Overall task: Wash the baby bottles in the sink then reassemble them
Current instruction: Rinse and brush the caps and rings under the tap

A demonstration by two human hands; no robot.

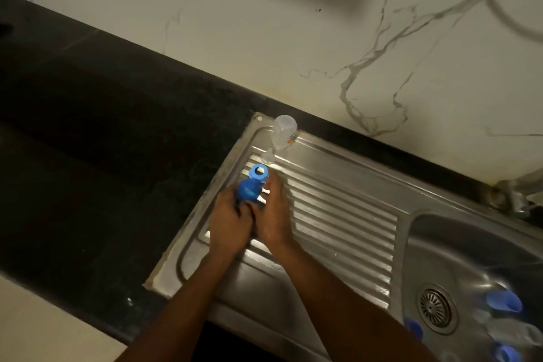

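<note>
1. While the left hand (229,216) grips the blue cap (248,189), right hand (274,214) beside it, hold unclear, work low over the drainboard (338,214).
2. Fit parts squarely; bottle (283,132) sits at twelve o'clock.

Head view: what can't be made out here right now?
All in the head view.
Blue cap: lower part hidden by the left hand and right hand.
Bottle parts in the sink: cut off by the right and bottom edges; count unclear.
Tap: cut off by the right edge.
Clear teat on the drainboard: too small and blurred for detail.
</note>
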